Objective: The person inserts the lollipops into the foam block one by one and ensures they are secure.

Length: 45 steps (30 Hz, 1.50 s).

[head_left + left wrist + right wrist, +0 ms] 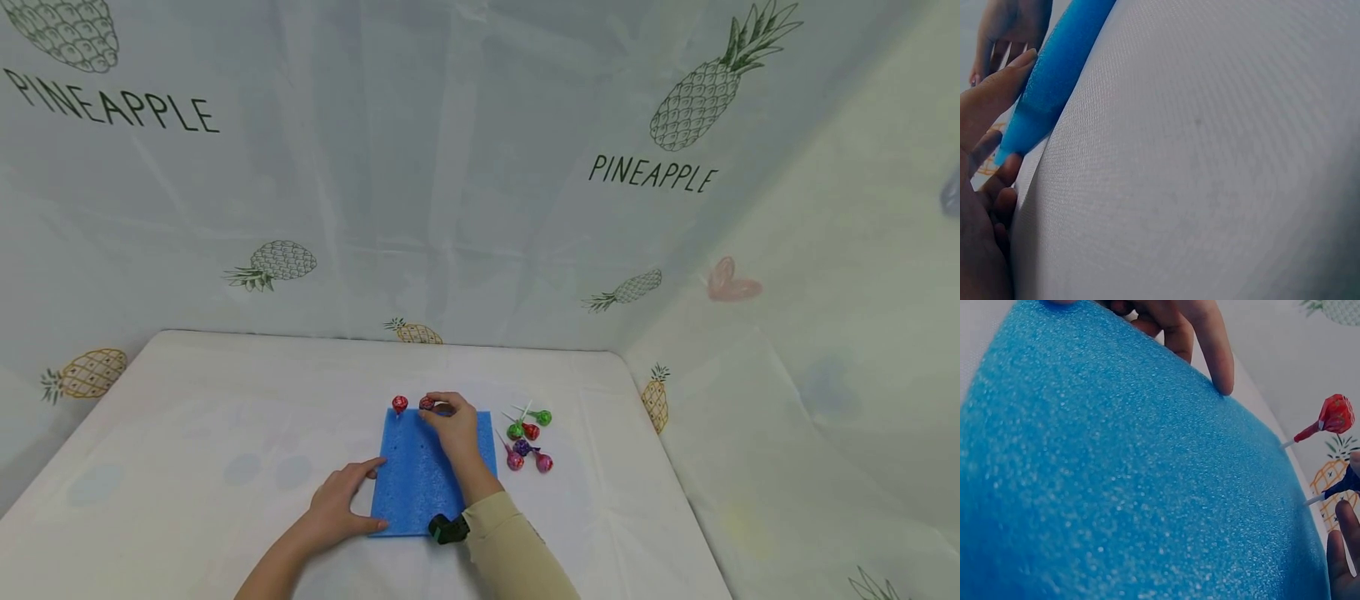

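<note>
- Pineapple-print sheeting backs a white table (225, 400), on which a blue foam pad (420, 492) lies flat near the front edge.
- Right hand (452, 425) reaches over the pad to its far edge, fingers curled in a pinch on a dark-wrapped lollipop (427, 403) standing there. Its stick (1314, 500) points down into the foam, so its long axis is about upright.
- Just left of it along the same far edge, a red lollipop (400, 404) stands planted and apart from the fingers.
- Left hand (341, 504) lies spread and flat on the table, fingertips (1022, 59) touching the pad's left edge.
- Loose lollipops (528, 437) lie in a small pile on the table right of the pad, nearer the right hand, with nothing between them.
- A dark wrist strap (447, 528) sits at the beige sleeve's (510, 550) cuff.
</note>
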Each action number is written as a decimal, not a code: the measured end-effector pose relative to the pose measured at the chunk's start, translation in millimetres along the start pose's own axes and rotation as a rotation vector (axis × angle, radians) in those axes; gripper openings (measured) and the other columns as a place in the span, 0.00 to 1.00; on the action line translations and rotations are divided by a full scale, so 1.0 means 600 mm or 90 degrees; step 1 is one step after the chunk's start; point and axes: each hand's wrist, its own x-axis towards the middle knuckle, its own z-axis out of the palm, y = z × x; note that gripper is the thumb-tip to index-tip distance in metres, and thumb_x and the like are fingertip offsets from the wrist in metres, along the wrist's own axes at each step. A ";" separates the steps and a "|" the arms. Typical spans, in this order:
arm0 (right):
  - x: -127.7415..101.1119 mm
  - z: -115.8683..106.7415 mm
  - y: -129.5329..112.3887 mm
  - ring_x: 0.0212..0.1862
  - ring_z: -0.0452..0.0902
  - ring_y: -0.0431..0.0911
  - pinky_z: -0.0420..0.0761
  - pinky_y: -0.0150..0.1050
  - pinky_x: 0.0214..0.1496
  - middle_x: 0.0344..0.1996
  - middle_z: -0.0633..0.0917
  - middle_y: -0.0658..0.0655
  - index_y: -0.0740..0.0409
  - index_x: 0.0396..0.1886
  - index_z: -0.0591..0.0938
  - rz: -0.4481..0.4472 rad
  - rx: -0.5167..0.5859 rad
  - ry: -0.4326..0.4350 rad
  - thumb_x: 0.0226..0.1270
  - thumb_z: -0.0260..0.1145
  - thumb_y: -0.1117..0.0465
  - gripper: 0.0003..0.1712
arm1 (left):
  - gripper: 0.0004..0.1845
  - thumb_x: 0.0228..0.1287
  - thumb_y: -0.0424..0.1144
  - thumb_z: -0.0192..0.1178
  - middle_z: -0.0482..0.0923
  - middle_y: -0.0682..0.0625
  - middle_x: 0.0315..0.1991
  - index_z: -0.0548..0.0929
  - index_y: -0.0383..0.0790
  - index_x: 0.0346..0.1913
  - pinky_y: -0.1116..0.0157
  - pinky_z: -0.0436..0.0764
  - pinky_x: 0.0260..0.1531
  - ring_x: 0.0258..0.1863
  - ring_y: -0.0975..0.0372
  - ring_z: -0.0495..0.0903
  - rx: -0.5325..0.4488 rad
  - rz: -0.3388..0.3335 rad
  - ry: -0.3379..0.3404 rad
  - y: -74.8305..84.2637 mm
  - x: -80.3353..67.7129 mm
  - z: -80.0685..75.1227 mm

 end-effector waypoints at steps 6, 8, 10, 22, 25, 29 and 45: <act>0.000 -0.001 -0.003 0.38 0.80 0.42 0.81 0.35 0.34 0.36 0.85 0.50 0.55 0.40 0.88 0.016 -0.002 -0.009 0.53 0.75 0.71 0.15 | 0.51 0.38 0.57 0.79 0.75 0.53 0.52 0.70 0.46 0.68 0.52 0.73 0.44 0.49 0.55 0.71 -0.001 0.001 0.000 0.001 0.000 -0.001; -0.001 -0.002 -0.004 0.39 0.81 0.43 0.81 0.35 0.35 0.36 0.84 0.51 0.55 0.41 0.88 0.016 0.003 -0.012 0.53 0.75 0.71 0.15 | 0.51 0.38 0.57 0.79 0.75 0.53 0.52 0.70 0.46 0.68 0.53 0.72 0.43 0.48 0.55 0.71 -0.004 0.005 0.002 0.001 0.000 -0.001; -0.002 -0.002 -0.005 0.39 0.81 0.44 0.81 0.36 0.35 0.36 0.84 0.51 0.54 0.41 0.87 0.017 0.005 -0.014 0.53 0.75 0.71 0.15 | 0.51 0.37 0.57 0.79 0.75 0.53 0.52 0.70 0.45 0.68 0.54 0.72 0.42 0.48 0.56 0.71 -0.005 0.010 0.005 0.001 0.000 -0.001; -0.009 -0.013 -0.013 0.44 0.81 0.50 0.82 0.39 0.38 0.41 0.83 0.53 0.55 0.44 0.86 -0.003 0.002 -0.022 0.53 0.75 0.69 0.16 | 0.50 0.37 0.56 0.79 0.75 0.52 0.51 0.71 0.45 0.67 0.53 0.72 0.44 0.48 0.55 0.71 0.001 0.013 0.010 0.002 -0.001 -0.001; -0.013 -0.018 -0.015 0.46 0.80 0.53 0.81 0.39 0.39 0.42 0.83 0.56 0.58 0.44 0.86 -0.008 0.022 -0.020 0.53 0.75 0.70 0.16 | 0.50 0.37 0.56 0.79 0.75 0.52 0.52 0.71 0.45 0.67 0.53 0.72 0.43 0.48 0.55 0.71 0.005 0.008 0.008 0.002 -0.001 0.000; -0.030 -0.032 -0.036 0.46 0.79 0.59 0.80 0.40 0.40 0.44 0.82 0.64 0.63 0.45 0.85 0.005 0.042 -0.017 0.55 0.73 0.71 0.15 | 0.51 0.37 0.57 0.79 0.75 0.53 0.52 0.71 0.46 0.68 0.53 0.72 0.44 0.48 0.56 0.71 0.009 0.005 0.008 0.002 -0.002 0.001; -0.092 -0.114 -0.066 0.49 0.78 0.59 0.79 0.35 0.45 0.47 0.82 0.67 0.68 0.48 0.84 0.054 0.042 -0.013 0.57 0.73 0.68 0.18 | 0.51 0.36 0.57 0.79 0.74 0.55 0.51 0.70 0.46 0.68 0.55 0.71 0.42 0.47 0.58 0.70 0.001 0.006 0.015 -0.001 0.002 0.005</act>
